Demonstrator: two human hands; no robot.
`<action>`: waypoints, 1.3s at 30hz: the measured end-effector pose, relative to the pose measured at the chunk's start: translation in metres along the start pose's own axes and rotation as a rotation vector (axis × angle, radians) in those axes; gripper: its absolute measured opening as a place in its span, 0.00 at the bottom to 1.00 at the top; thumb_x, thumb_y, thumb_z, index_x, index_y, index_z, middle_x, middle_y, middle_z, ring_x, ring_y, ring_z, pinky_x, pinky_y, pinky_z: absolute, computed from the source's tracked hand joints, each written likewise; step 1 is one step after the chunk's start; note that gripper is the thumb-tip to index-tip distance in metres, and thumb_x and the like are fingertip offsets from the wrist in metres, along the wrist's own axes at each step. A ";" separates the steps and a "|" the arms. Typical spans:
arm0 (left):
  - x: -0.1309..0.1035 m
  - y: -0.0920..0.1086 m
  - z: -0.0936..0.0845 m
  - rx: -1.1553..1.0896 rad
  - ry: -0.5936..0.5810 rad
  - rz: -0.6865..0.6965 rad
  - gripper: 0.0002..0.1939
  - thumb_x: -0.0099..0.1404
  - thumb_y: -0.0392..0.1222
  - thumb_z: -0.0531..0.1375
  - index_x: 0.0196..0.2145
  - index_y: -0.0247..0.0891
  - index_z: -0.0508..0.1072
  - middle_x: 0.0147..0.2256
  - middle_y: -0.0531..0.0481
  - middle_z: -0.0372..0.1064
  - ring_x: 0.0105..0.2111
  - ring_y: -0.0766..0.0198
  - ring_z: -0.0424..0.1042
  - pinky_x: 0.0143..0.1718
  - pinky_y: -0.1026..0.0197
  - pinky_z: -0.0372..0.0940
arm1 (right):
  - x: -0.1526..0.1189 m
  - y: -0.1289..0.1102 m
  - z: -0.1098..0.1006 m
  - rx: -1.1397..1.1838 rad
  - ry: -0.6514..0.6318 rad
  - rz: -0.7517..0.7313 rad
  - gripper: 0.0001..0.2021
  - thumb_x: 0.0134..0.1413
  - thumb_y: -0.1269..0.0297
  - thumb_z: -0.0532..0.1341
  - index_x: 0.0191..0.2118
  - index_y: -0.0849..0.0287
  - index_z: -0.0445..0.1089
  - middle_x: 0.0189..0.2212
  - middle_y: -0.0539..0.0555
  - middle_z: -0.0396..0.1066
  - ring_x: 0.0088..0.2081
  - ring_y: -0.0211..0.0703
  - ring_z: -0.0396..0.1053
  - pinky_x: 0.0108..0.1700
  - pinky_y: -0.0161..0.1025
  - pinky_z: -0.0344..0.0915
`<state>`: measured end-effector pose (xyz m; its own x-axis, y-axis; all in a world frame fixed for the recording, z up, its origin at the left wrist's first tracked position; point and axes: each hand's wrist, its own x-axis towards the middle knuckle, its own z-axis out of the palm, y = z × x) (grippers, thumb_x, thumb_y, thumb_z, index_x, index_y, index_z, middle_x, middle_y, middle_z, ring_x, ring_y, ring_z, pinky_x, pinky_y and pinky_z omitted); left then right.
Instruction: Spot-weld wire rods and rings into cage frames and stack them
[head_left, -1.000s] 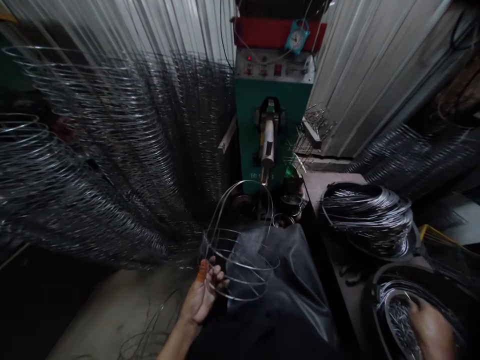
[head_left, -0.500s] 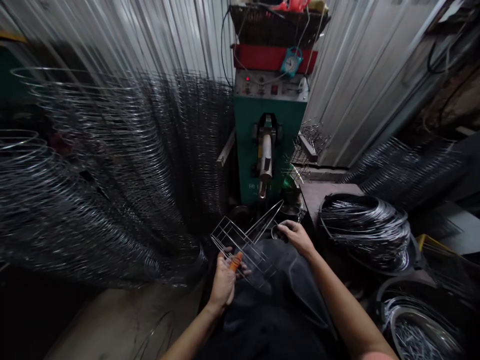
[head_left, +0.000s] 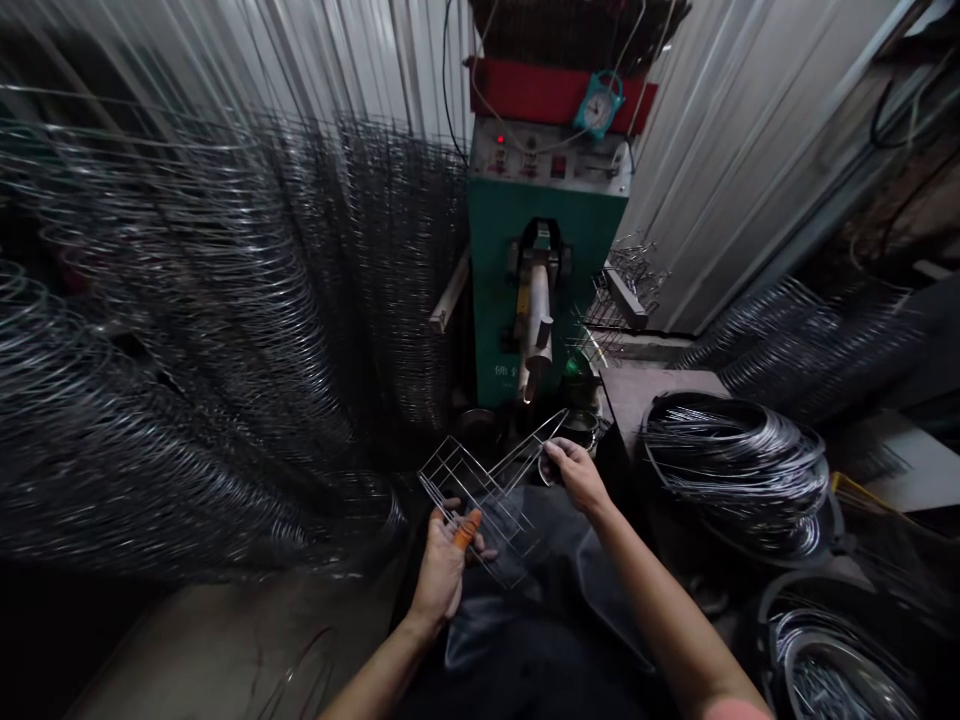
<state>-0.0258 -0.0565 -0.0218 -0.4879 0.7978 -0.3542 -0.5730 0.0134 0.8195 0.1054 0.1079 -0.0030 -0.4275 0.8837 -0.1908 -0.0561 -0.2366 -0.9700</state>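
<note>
My left hand [head_left: 441, 565] is closed round the near side of a wire rack [head_left: 491, 490], with an orange cover on the thumb. The rack is a small grid of thin bright wires, with a long narrow wire loop [head_left: 529, 450] reaching up and to the right. My right hand [head_left: 579, 475] pinches a small metal ring [head_left: 546, 472] beside that loop; whether ring and loop touch I cannot tell. Just beyond the loop's tip is the lower end of the metal arm [head_left: 537, 320] of a green machine [head_left: 495, 300].
Tall stacks of wire rings [head_left: 262, 300] fill the left side. To the right, a tub [head_left: 651, 470] holds bundled wire, and a second tub [head_left: 765, 620] stands nearer. A teal clock [head_left: 600, 108] hangs on the machine. Bent wire pieces [head_left: 626, 285] lie at its right.
My right hand has moved slightly left with the ring, closer to the rack's long loop. The left hand still holds the rack. The whole view has shifted a little.
</note>
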 end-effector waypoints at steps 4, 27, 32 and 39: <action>0.005 0.005 0.000 -0.002 0.002 -0.011 0.27 0.49 0.48 0.65 0.42 0.42 0.57 0.27 0.59 0.62 0.20 0.73 0.63 0.24 0.63 0.67 | 0.007 0.003 -0.001 0.002 -0.005 0.016 0.18 0.42 0.49 0.63 0.25 0.60 0.64 0.17 0.45 0.62 0.16 0.30 0.57 0.17 0.28 0.51; 0.043 0.013 0.018 -0.053 0.095 -0.079 0.29 0.45 0.48 0.67 0.40 0.42 0.58 0.25 0.60 0.61 0.17 0.73 0.63 0.20 0.64 0.66 | 0.057 0.010 0.008 0.132 0.075 -0.057 0.16 0.40 0.52 0.65 0.25 0.59 0.64 0.18 0.45 0.61 0.18 0.30 0.57 0.20 0.30 0.55; 0.054 0.017 0.024 -0.042 0.095 -0.062 0.29 0.44 0.47 0.68 0.40 0.41 0.57 0.25 0.61 0.61 0.16 0.74 0.62 0.18 0.65 0.65 | 0.068 0.008 0.007 0.164 0.093 -0.061 0.16 0.39 0.52 0.66 0.25 0.59 0.64 0.18 0.45 0.62 0.18 0.30 0.58 0.20 0.29 0.56; 0.054 0.030 0.033 -0.010 0.113 -0.064 0.29 0.44 0.47 0.67 0.39 0.42 0.56 0.22 0.62 0.59 0.15 0.74 0.60 0.17 0.65 0.65 | 0.079 0.002 0.009 0.186 0.069 -0.059 0.16 0.38 0.53 0.67 0.25 0.60 0.66 0.17 0.45 0.62 0.18 0.29 0.57 0.19 0.29 0.55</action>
<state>-0.0472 0.0072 -0.0015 -0.5208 0.7223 -0.4550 -0.6115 0.0562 0.7892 0.0634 0.1734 -0.0186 -0.3557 0.9224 -0.1504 -0.2481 -0.2483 -0.9364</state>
